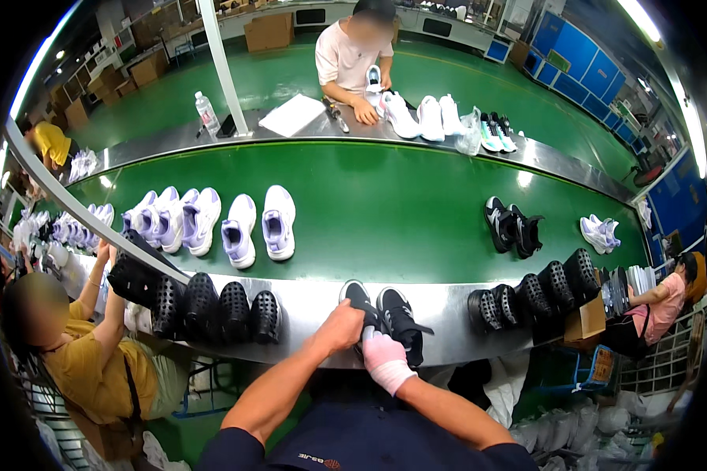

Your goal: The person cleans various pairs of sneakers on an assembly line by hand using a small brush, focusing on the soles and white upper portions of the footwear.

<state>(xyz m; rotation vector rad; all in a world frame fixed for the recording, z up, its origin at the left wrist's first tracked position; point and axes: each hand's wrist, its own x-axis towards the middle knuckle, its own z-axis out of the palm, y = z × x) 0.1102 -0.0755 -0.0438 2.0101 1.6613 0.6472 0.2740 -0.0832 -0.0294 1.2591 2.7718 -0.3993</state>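
Black sneaker (359, 304) under left hand (339, 328) grip, closed on it; gloved right hand (382, 357) pinching its heel.

A green conveyor belt (385, 204) carries lilac-white sneakers (212, 224) and what look like black sneakers (512, 226).

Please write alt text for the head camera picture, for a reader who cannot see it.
A person's bare left hand and pink-gloved right hand hold a black sneaker, beside a second black sneaker, on a steel ledge along a green conveyor belt. White-and-lilac sneakers lie on the belt, and other workers sit around it.
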